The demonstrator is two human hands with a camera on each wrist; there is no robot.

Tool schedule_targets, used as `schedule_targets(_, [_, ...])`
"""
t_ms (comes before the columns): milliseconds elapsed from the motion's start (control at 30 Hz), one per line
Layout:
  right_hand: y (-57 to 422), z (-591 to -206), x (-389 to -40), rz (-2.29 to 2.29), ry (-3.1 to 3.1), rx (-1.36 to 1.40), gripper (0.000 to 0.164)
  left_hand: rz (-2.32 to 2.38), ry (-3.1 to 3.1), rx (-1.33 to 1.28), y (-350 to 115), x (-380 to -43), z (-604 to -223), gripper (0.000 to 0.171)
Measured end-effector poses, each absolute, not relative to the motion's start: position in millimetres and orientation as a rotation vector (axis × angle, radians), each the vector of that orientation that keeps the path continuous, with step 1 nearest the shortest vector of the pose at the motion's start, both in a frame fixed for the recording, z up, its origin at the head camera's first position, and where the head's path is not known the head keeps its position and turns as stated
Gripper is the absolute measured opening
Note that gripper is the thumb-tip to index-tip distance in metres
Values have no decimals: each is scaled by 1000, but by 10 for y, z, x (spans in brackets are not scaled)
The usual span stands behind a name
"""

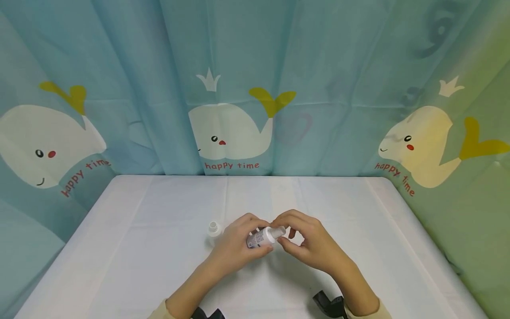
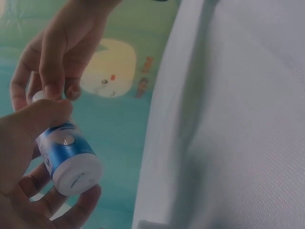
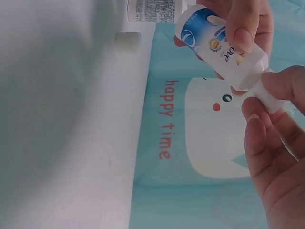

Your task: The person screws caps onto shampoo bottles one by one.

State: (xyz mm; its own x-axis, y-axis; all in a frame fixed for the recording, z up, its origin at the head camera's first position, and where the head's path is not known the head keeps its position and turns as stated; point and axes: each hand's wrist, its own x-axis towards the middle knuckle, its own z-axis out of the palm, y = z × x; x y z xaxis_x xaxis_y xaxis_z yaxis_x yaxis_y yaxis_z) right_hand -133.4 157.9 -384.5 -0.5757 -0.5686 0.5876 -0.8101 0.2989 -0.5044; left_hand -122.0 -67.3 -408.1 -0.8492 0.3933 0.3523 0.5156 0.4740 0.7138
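Note:
My left hand (image 1: 241, 241) grips a small white bottle (image 3: 224, 45) with a blue-and-white label, tilted above the table with its base toward the left. In the left wrist view the bottle's round white base (image 2: 78, 176) faces the camera. My right hand (image 1: 308, 239) is at the bottle's other end, its thumb and fingertips pinching the pale cap (image 3: 269, 95). The cap looks translucent and tapered in the head view. Behind my left hand stands a second white bottle (image 1: 214, 228) with its threaded neck bare, its lower part partly hidden.
A white table (image 1: 159, 266) spreads under both hands. In the right wrist view a small white cylinder (image 3: 127, 43) sits on it near the second bottle, whose printed label (image 3: 157, 10) is cut off by the frame. A whale-print curtain (image 1: 318, 133) hangs behind the table and along its sides.

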Motion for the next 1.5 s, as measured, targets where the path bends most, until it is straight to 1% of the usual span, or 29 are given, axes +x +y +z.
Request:
schedule_targets(400, [1566,-3868,-1323,1143,-2250,1240,31,-1319,-2581,-800,-672,-1204,-4086,38])
schedule_targets(867, [1578,-3858,-1322,1179,-2314,1177,23,-1298,-2550,-815,-665,-1205,-4085,37])
schedule_targets(967, [1586,-3861,-1331,1176,-2318,1169,24,-1300,-2547,-820,-661,-1212,-4088,36])
schedule_targets(1100, [1586,-3857,-1338,1153,-2315,1197,33,-1289,-2549,-821,-668,-1217,-4089,37])
schedule_targets(1200, [1584,-3854,-1335,1134,-2315,1223,36,-1281,-2551,-822,-673,-1218,-4084,38])
schedule_targets(1500, [1592,-3873,-1343,1197,-2282,1265,29,-1301,-2563,-811,-674,-1217,-4086,37])
